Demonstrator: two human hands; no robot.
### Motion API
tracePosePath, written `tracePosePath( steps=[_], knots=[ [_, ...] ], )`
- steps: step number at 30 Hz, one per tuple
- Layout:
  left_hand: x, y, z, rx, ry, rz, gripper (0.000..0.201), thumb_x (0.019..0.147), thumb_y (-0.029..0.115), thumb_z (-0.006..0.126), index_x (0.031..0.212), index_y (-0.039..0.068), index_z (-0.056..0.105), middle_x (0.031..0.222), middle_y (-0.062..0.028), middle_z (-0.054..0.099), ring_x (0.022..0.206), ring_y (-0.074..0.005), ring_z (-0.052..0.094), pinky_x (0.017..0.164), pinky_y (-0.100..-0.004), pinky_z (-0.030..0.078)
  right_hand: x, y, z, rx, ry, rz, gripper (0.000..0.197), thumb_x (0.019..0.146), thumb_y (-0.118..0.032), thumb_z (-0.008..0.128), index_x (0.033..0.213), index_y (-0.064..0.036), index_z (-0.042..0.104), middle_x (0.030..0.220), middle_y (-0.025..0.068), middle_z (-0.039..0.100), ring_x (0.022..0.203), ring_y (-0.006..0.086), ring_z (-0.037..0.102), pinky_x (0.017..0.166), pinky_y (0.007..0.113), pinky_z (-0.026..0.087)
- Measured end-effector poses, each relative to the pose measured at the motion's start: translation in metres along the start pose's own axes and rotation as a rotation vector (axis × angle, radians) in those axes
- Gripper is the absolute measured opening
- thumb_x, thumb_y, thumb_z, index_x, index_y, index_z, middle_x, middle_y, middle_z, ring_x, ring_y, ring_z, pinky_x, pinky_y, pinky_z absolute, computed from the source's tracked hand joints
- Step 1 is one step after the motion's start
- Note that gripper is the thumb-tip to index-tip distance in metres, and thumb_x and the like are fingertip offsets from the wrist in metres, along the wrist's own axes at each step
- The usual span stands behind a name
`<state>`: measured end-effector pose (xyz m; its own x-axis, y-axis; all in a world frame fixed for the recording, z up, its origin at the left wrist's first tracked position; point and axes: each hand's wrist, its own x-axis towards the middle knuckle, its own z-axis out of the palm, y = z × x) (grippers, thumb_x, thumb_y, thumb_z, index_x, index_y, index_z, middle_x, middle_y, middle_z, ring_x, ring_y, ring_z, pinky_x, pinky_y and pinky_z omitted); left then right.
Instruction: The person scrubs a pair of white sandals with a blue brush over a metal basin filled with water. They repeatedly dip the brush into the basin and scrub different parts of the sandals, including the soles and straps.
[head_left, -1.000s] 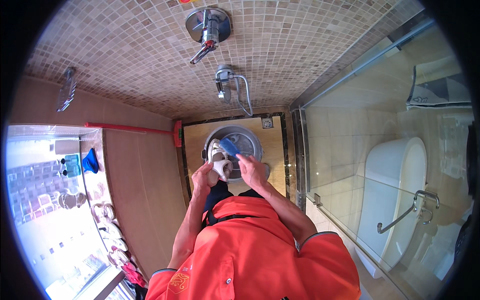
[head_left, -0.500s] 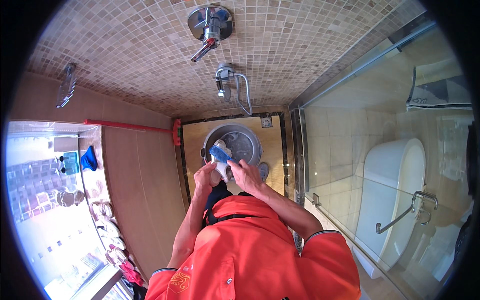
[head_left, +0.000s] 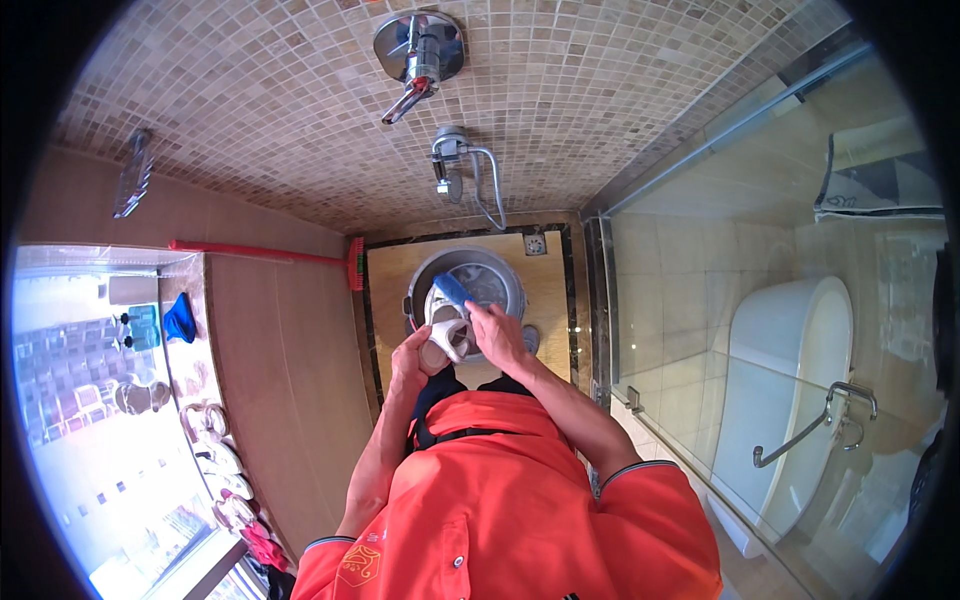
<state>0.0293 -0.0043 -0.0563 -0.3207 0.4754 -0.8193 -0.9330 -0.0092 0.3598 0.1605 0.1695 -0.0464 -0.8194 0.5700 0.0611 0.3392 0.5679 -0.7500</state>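
A white shoe [head_left: 446, 334] is held by its heel end in my left hand [head_left: 409, 358], with fingers closed on its edge. My right hand [head_left: 499, 336] grips a blue scrubbing brush [head_left: 452, 290], whose head lies over the far part of the shoe. Both are above the near side of a round grey metal tub [head_left: 517, 290] that stands on the floor. Foamy water [head_left: 484, 284] shows inside the tub. The brush's handle is mostly hidden by my right hand.
A red broom [head_left: 270, 253] leans along the left wall. Several shoes [head_left: 218, 455] line the windowsill beside a blue cloth [head_left: 179, 318]. Ahead, a shower mixer [head_left: 421, 50] and hose [head_left: 490, 190] are on the tiled wall. Right, behind glass, stands a white bathtub [head_left: 770, 400].
The brush has moved right and slightly farther away, and its head has turned. My right hand has shifted right. The shoe's opening is more visible; my left hand stays nearly in place.
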Motion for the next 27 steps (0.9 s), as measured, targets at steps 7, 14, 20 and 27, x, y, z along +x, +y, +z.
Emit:
tracePosePath(
  steps=[7,14,20,27],
  knots=[
    [0.008,0.003,-0.007,-0.043,-0.096,-0.032,0.045,0.105,0.038,0.052,0.135,0.005,0.058,0.125,-0.0155,0.070,0.107,-0.0334,0.071,0.083,-0.0524,0.061,-0.010,-0.018,-0.011,0.110,-0.053,-0.006,0.029,0.097,-0.015,0.064,0.125,-0.0146,0.072,0.086,0.0172,0.066,0.069,0.0394,0.068,0.058,0.048,0.053],
    [0.010,0.003,0.004,0.011,-0.135,-0.046,0.042,0.105,0.036,0.052,0.135,0.007,0.059,0.125,-0.0145,0.070,0.106,-0.0327,0.071,0.081,-0.0524,0.061,0.014,0.025,0.011,-0.019,0.068,0.056,0.031,0.097,-0.016,0.064,0.127,-0.0131,0.071,0.086,0.0176,0.067,0.069,0.0399,0.068,0.060,0.047,0.054],
    [0.022,0.005,-0.023,-0.072,-0.149,-0.035,0.048,0.108,0.039,0.044,0.144,0.008,0.051,0.137,-0.0173,0.063,0.119,-0.0376,0.065,0.090,-0.0550,0.059,-0.004,-0.018,-0.015,0.094,-0.047,-0.013,0.029,0.097,-0.017,0.065,0.125,-0.0145,0.072,0.083,0.0179,0.066,0.069,0.0401,0.068,0.057,0.049,0.054],
    [0.013,0.007,-0.001,-0.098,-0.175,-0.059,0.042,0.107,0.034,0.044,0.139,0.008,0.054,0.131,-0.0175,0.066,0.111,-0.0382,0.067,0.080,-0.0574,0.059,0.019,0.025,0.004,-0.003,0.121,0.082,0.026,0.096,-0.017,0.064,0.120,-0.0144,0.073,0.084,0.0191,0.068,0.071,0.0403,0.068,0.061,0.049,0.055]
  ],
)
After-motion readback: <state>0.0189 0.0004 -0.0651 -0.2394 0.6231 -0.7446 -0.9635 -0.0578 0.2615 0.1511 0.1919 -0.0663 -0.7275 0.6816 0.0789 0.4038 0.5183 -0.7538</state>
